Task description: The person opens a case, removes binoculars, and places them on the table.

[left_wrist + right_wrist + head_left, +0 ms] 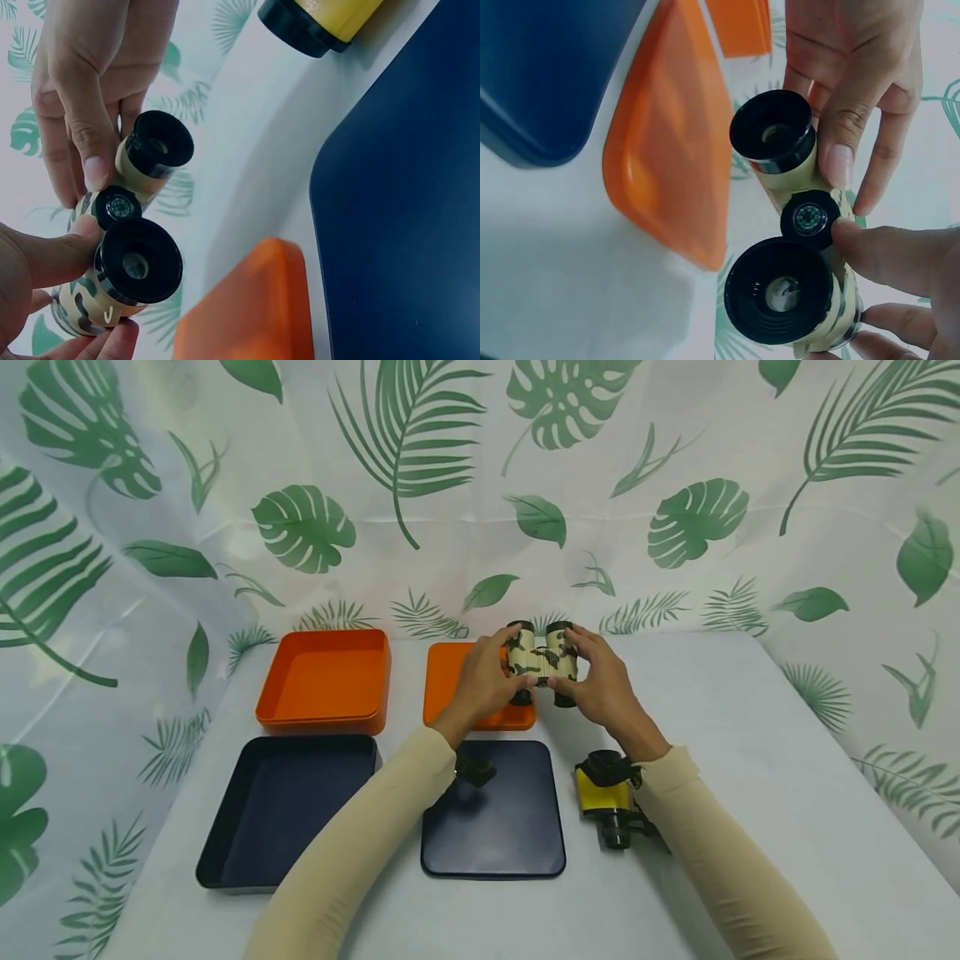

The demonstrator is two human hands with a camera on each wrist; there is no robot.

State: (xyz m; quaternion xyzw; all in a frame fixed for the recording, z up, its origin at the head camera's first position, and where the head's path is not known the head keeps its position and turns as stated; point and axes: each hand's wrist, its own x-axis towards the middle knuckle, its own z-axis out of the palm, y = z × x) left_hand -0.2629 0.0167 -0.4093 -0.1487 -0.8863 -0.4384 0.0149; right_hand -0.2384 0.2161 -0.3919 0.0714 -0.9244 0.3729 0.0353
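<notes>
Both hands hold a pair of camouflage binoculars in the air over the far middle of the table. The left hand grips the left barrel and the right hand grips the right one, thumbs near the centre. In the left wrist view, the black eyepieces and a small compass between them face the camera. The right wrist view shows the same compass with a thumb beside it. Below the right hand, yellow binoculars lie on the table, partly hidden by the right wrist.
An orange lid lies behind a dark blue lid in the middle. To the left stand an orange box and, nearer, a dark blue box, partly covered by the left sleeve. A leaf-patterned cloth hangs behind the table.
</notes>
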